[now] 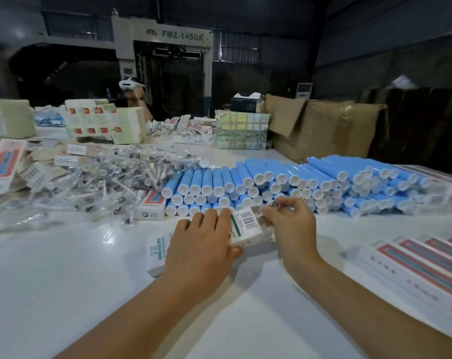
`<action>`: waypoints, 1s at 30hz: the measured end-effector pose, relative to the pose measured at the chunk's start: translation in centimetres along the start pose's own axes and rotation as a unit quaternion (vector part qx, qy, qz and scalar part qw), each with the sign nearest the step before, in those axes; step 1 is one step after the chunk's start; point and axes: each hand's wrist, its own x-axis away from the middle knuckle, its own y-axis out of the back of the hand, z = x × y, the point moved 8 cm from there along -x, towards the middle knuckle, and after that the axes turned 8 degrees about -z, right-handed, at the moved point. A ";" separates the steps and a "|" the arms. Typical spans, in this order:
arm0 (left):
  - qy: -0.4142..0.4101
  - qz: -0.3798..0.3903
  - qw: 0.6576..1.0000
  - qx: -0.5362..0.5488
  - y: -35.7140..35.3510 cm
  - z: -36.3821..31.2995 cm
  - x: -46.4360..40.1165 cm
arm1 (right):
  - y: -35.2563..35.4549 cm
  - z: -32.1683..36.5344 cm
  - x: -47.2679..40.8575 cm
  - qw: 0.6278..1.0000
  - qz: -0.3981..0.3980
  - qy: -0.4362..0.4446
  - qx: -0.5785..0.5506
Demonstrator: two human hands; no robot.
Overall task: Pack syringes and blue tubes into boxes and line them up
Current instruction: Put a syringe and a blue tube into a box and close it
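Observation:
A long white box with a barcode and green stripe lies on the white table in front of me. My left hand grips its middle, thumb under the near side. My right hand is at the box's far open end, fingers pinching something small and shiny there; I cannot tell what. Behind lies a wide stack of blue tubes with white caps facing me. A heap of wrapped syringes spreads at the left. One closed box stands between heap and tubes.
Flat red-and-white boxes lie in a row at the right. More flat boxes sit at the far left. Stacked cartons, a taped box and brown cardboard stand behind. A person wearing a headset sits across.

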 end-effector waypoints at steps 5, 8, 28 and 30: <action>0.011 -0.012 1.000 -0.003 0.0 0.5 0.0 | 1.2 -0.5 -0.3 0.998 -0.030 -0.009 0.052; 0.006 -0.018 1.000 0.004 -0.2 0.1 0.1 | 1.7 -0.8 -0.4 0.996 -0.051 -0.034 0.063; 0.042 -0.039 0.998 0.003 0.4 1.6 -0.1 | 1.2 3.0 2.0 0.990 0.008 0.102 0.094; 0.060 -0.045 0.997 -0.001 0.6 2.2 -0.2 | 1.0 3.5 2.8 0.986 0.027 0.139 0.093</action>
